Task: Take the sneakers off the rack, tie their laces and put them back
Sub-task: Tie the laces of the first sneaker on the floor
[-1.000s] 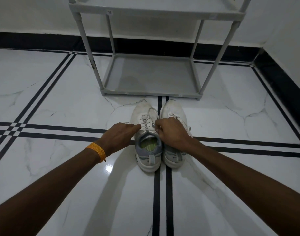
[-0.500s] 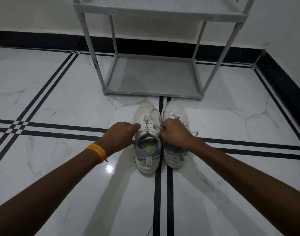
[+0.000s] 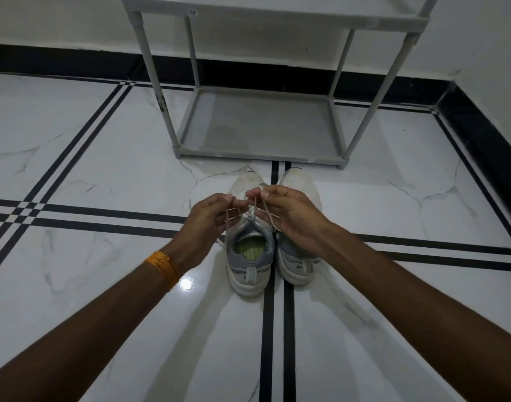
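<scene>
Both hands hover close together over the left sneaker (image 3: pixel 250 256), each pinching a strand of its laces (image 3: pixel 250 213). The left hand (image 3: pixel 209 220) is partly curled, thumb and forefinger closed on a lace end, with the other fingers loosely bent below and a strand running down past its palm. The right hand (image 3: pixel 289 216) is likewise half closed, thumb and forefinger nipping a lace that is drawn up from the shoe's eyelets, with a loop of lace trailing across its lower fingers. The fingertips of the 2 hands nearly meet above the tongue. An orange band (image 3: pixel 163 268) circles the left wrist. The right sneaker (image 3: pixel 299 261) sits just beside the left one, under the right wrist, partly hidden by it. Both shoes stand on the floor (image 3: pixel 103 169) with toes pointing away. Beyond the hands stands the rack (image 3: pixel 260 126), its bottom shelf bare.
</scene>
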{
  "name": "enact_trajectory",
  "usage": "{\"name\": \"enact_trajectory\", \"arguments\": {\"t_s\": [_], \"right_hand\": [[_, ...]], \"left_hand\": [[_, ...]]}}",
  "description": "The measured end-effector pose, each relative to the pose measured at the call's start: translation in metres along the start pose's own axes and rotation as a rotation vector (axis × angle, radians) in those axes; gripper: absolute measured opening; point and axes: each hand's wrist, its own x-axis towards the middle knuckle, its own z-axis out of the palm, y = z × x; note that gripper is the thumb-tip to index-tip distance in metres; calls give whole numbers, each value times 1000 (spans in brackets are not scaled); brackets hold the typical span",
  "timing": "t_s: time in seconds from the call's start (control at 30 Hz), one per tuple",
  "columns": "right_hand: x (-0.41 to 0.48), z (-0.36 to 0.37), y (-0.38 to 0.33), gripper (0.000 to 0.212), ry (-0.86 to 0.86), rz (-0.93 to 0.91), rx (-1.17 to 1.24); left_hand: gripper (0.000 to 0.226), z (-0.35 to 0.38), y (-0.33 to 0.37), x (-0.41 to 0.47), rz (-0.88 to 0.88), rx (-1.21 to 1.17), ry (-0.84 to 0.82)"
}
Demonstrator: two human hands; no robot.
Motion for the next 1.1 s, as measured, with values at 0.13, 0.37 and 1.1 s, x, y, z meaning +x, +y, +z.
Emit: {"name": "enact_trajectory", "arguments": {"t_s": [0.13, 0.37, 1.1], "right_hand": [[8, 0, 11, 24, 67, 2, 30], [16, 4, 16, 24, 106, -34, -193], [21, -3, 22, 18, 187, -184, -339]], "left_hand": [[30, 12, -6, 3, 65, 97, 135], [25, 22, -11, 11, 126, 130, 148], [27, 5, -2, 30, -6, 242, -92]]}}
